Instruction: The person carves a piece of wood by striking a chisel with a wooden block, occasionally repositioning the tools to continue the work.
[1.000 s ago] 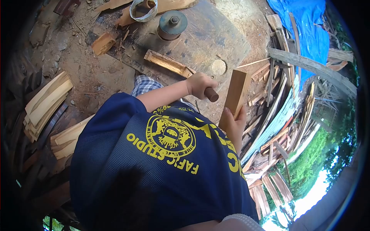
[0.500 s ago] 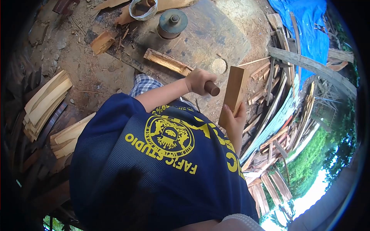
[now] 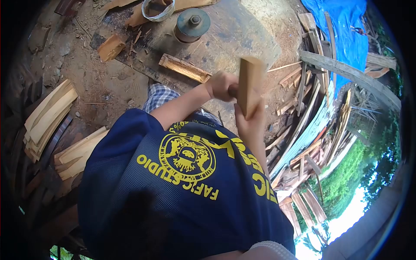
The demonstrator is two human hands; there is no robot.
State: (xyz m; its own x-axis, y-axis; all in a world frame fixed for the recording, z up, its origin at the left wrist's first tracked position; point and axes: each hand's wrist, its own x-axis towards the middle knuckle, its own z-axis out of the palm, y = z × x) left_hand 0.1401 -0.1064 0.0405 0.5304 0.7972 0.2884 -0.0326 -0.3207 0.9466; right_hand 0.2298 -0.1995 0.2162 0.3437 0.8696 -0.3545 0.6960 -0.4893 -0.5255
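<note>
At the far left two stacks of slats (image 3: 50,119) lie on the ground, the nearer one partly hidden by the shirt (image 3: 186,208); the slats in each overlap too closely to count. Next comes one chunk (image 3: 111,48) of split wood at the left edge of a single flat board (image 3: 229,32). Beyond it is one bowl (image 3: 159,17) with something brown inside, beside loose strips of bark. One checked cloth (image 3: 160,97) shows between the shirt and the board. On the board lie one long split piece (image 3: 182,67) and, farther back, one round weight (image 3: 193,27) with a single nut on top.

Of the two hands, the left hand (image 3: 222,86) comes first, its fingers closed around one rod (image 3: 233,91). The rod's end meets the edge of one block (image 3: 248,86) in this view; whether they touch I cannot tell. The block stands tilted up, blurred at its top, in front of the person and gripped near its lower end by the right hand (image 3: 251,119).

To the right runs one long pile (image 3: 310,138) of scrap wood, too tangled to count, with at least three short planks (image 3: 303,212) at its near end. One blue tarp (image 3: 346,30) and one curved grey beam (image 3: 346,69) finish the right side.
</note>
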